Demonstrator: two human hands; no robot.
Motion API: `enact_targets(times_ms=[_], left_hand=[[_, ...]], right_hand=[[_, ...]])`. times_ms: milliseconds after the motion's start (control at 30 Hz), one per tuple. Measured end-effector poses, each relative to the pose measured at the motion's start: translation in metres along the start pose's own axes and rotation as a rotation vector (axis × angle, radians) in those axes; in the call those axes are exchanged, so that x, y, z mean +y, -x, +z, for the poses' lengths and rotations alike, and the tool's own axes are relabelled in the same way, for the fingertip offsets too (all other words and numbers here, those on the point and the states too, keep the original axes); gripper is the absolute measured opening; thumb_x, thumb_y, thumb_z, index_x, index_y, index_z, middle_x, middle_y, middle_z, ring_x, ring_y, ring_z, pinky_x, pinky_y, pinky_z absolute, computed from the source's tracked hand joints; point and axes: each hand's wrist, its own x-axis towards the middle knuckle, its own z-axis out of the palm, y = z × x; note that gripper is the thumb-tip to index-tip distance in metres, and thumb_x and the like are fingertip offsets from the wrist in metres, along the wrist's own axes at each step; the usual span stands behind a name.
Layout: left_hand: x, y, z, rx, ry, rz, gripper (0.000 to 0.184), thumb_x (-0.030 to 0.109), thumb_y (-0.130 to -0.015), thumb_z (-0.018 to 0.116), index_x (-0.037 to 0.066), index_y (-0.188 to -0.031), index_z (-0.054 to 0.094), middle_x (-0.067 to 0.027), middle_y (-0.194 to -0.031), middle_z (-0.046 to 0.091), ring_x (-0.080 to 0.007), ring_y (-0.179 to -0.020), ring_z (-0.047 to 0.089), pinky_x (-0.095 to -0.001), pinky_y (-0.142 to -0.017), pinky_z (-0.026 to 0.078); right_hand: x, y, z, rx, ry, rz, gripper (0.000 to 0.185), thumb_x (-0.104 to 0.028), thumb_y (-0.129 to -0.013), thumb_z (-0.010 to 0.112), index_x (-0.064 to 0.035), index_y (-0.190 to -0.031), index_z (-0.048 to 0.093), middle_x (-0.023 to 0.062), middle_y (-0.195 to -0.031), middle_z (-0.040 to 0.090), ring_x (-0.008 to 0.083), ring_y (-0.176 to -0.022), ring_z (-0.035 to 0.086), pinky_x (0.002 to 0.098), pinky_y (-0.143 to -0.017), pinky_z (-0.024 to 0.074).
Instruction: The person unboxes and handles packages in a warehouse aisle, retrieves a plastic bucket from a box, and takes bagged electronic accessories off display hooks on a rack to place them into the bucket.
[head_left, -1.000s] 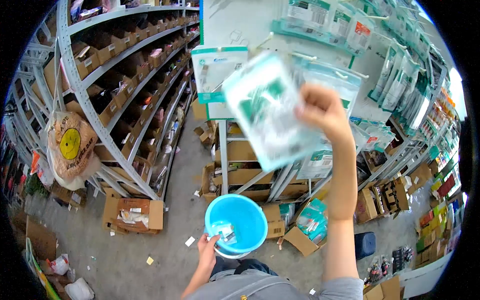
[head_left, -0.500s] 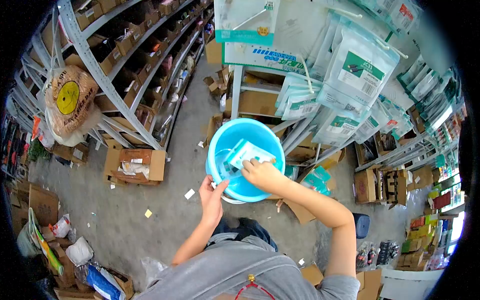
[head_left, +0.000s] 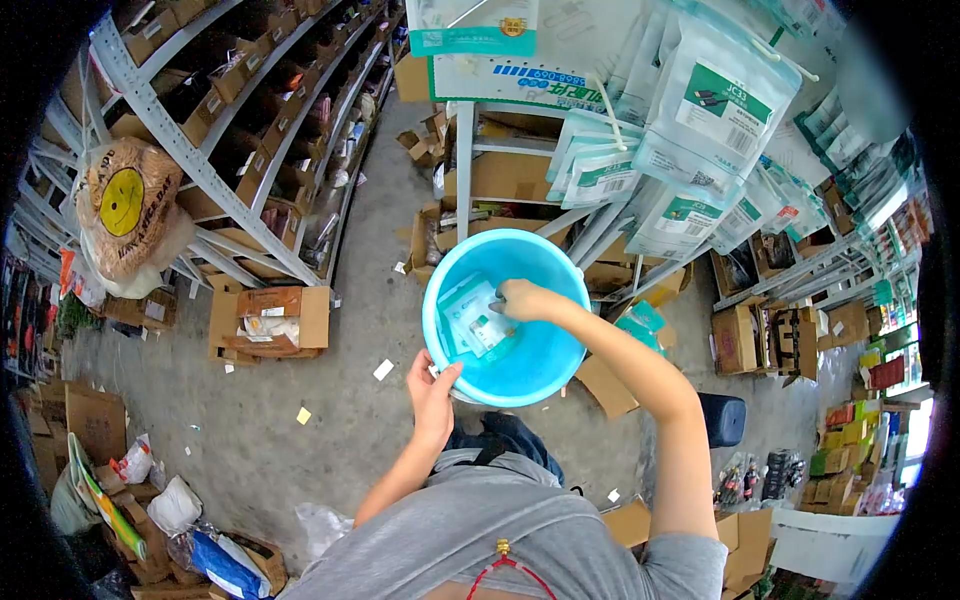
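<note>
A light blue plastic bucket [head_left: 437, 300] is in front of my body. My left hand [head_left: 433, 395] grips its near left rim, thumb on the edge. Inside the bucket lie several flat white and teal packets [head_left: 482, 325], overlapping on the left side of the bottom. My right hand [head_left: 527, 300] reaches in over the right side, just beside the packets. Its fingers are curled, with a small dark spot at their tips; what they hold, if anything, I cannot make out.
Packaged cables [head_left: 722, 105] hang on hooks at the upper right. Metal shelving [head_left: 205, 140] with small cartons runs along the left. An open cardboard box [head_left: 268, 322] sits on the floor. A bag with a smiley face [head_left: 133, 205] hangs at the far left.
My right hand has moved back from the packet it was on; that packet now lies flat with the others. The bucket appears slightly further right in view, my left hand still on it.
</note>
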Motion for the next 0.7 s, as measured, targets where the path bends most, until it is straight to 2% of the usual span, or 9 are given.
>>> enact_targets(times_ms=[133,267,333,467,533,567,633,700], left_hand=[[-0.002,0.003,-0.005,-0.006,0.02,-0.026,0.022,0.0,-0.068,0.054,-0.001,-0.087,0.044,-0.0054,-0.081,0.051,-0.0091,-0.073,0.049,-0.0216,-0.067,0.04],[-0.007,0.003,-0.007,-0.009,0.028,-0.015,0.023,0.0,-0.067,0.054,-0.001,-0.088,0.044,-0.006,-0.081,0.051,-0.009,-0.073,0.049,-0.0217,-0.067,0.04],[-0.009,0.003,-0.007,-0.007,0.028,-0.009,0.022,-0.001,-0.067,0.055,-0.001,-0.086,0.044,-0.0058,-0.081,0.051,-0.0091,-0.072,0.049,-0.0218,-0.067,0.04],[-0.013,0.002,-0.012,0.014,-0.016,-0.008,0.019,-0.001,-0.066,0.055,0.0,-0.082,0.044,-0.005,-0.078,0.051,-0.0093,-0.072,0.048,-0.0221,-0.067,0.039],[-0.015,0.003,-0.013,-0.006,-0.023,-0.011,0.018,-0.002,-0.066,0.055,0.001,-0.08,0.043,-0.0046,-0.078,0.05,-0.0095,-0.072,0.047,-0.0221,-0.067,0.038],[-0.017,0.003,-0.014,0.011,-0.014,-0.001,0.018,-0.002,-0.066,0.055,0.001,-0.08,0.043,-0.0047,-0.078,0.05,-0.0094,-0.072,0.047,-0.0221,-0.067,0.038],[-0.017,0.004,-0.016,0.034,0.011,-0.009,0.018,-0.003,-0.067,0.054,0.002,-0.08,0.043,-0.0047,-0.078,0.05,-0.0094,-0.072,0.048,-0.0222,-0.068,0.038],[-0.017,0.004,-0.019,0.035,0.007,-0.037,0.018,-0.003,-0.067,0.054,0.002,-0.08,0.043,-0.0049,-0.078,0.05,-0.0095,-0.073,0.048,-0.0223,-0.068,0.038]], right_hand=[[0.009,-0.012,0.015,-0.077,0.041,0.047,0.032,-0.021,-0.074,0.054,0.0057,-0.09,0.051,0.0228,-0.088,0.054,0.0344,-0.084,0.052,0.0384,-0.074,0.04],[0.02,-0.018,0.028,-0.026,-0.006,0.06,0.035,-0.023,-0.072,0.056,0.0054,-0.091,0.05,0.0222,-0.09,0.054,0.0341,-0.084,0.052,0.0378,-0.074,0.0401],[0.024,-0.021,0.036,0.021,-0.008,0.048,0.046,-0.025,-0.064,0.061,0.0086,-0.094,0.05,0.0237,-0.086,0.055,0.0327,-0.081,0.054,0.0364,-0.07,0.0438],[0.036,-0.029,0.052,0.071,-0.116,0.044,0.045,-0.025,-0.06,0.066,0.0061,-0.09,0.053,0.0216,-0.083,0.056,0.0318,-0.079,0.055,0.0353,-0.07,0.0441],[0.035,-0.026,0.055,-0.077,-0.28,0.031,0.038,-0.029,-0.06,0.065,0.0024,-0.08,0.056,0.0177,-0.08,0.057,0.0293,-0.077,0.055,0.033,-0.067,0.043],[0.035,-0.023,0.058,-0.065,-0.279,0.038,0.038,-0.029,-0.06,0.065,0.0024,-0.08,0.056,0.0177,-0.08,0.057,0.0293,-0.077,0.055,0.033,-0.067,0.043],[0.026,-0.009,0.059,0.037,-0.178,-0.079,0.03,-0.029,-0.06,0.065,-0.0017,-0.073,0.059,0.0157,-0.073,0.058,0.0295,-0.071,0.056,0.0353,-0.063,0.0432],[0.008,0.01,0.048,0.053,-0.101,-0.003,0.028,-0.028,-0.06,0.064,-0.0039,-0.074,0.06,0.0152,-0.071,0.058,0.0299,-0.069,0.056,0.0366,-0.061,0.0429]])
